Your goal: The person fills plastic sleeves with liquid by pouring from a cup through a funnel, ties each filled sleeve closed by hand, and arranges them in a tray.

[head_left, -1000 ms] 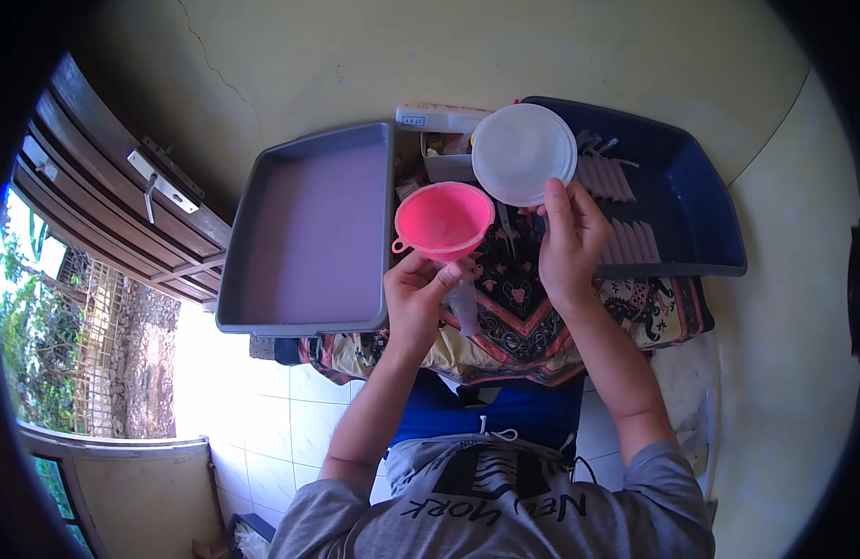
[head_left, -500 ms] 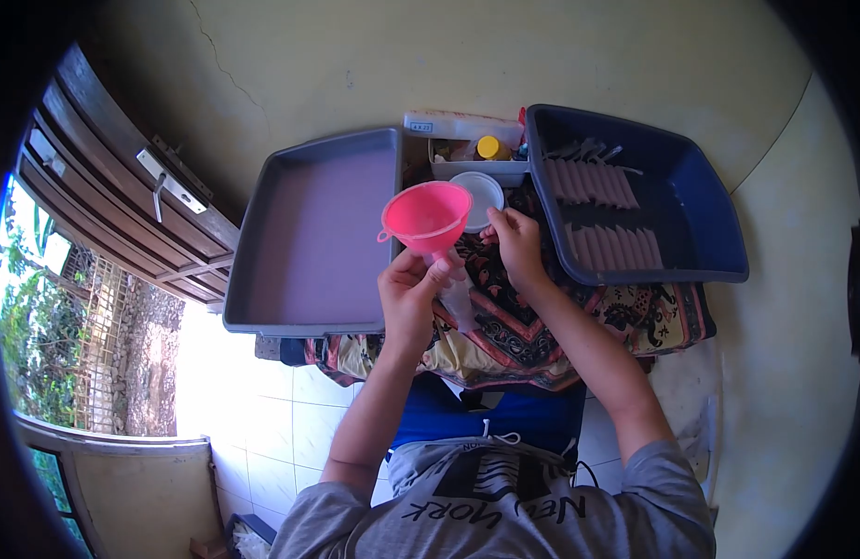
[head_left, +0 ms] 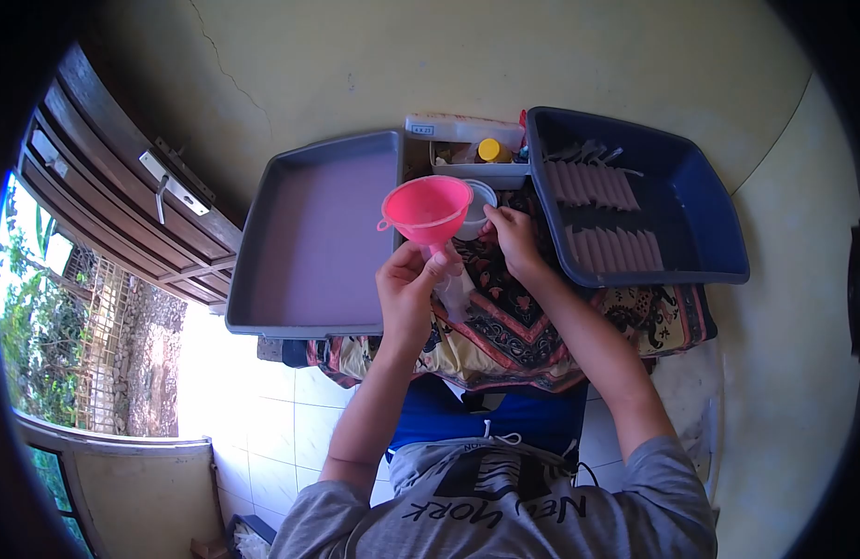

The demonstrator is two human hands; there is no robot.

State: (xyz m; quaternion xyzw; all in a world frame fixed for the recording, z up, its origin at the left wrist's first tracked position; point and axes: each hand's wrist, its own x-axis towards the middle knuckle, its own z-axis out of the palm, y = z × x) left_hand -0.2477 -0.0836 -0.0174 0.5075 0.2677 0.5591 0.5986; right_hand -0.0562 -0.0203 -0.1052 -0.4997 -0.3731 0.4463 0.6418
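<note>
Left hand (head_left: pixel 408 286) is nearest: thumb and fingers are closed around the neck of the pink funnel (head_left: pixel 427 205), mouth up, and the top of a limp clear plastic bag (head_left: pixel 455 296) hangs just below the grip. Funnel sits in the air over the patterned cloth (head_left: pixel 528 345), between the two trays. Judged light and slightly flexible, likely slippery if wet; best hold is the neck, pinching bag and spout together, since the bag looks thin, soft and easily torn. Right hand (head_left: pixel 515 242), just beyond, pinches the near right rim of a round white container (head_left: pixel 478 212), partly hidden behind the funnel. Container judged light and moderately stiff; rim is a sound grip, though weight inside would make it tip; contents cannot be told. To the left, gray tray (head_left: pixel 304 330) holds a lilac liquid (head_left: pixel 327 233); to the right, blue tray (head_left: pixel 681 233) carries two rows of lilac packets (head_left: pixel 593 186), probably soft and squeezable. Farthest, between trays: white box (head_left: pixel 481 170) with a yellow cap (head_left: pixel 488 150) showing.
</note>
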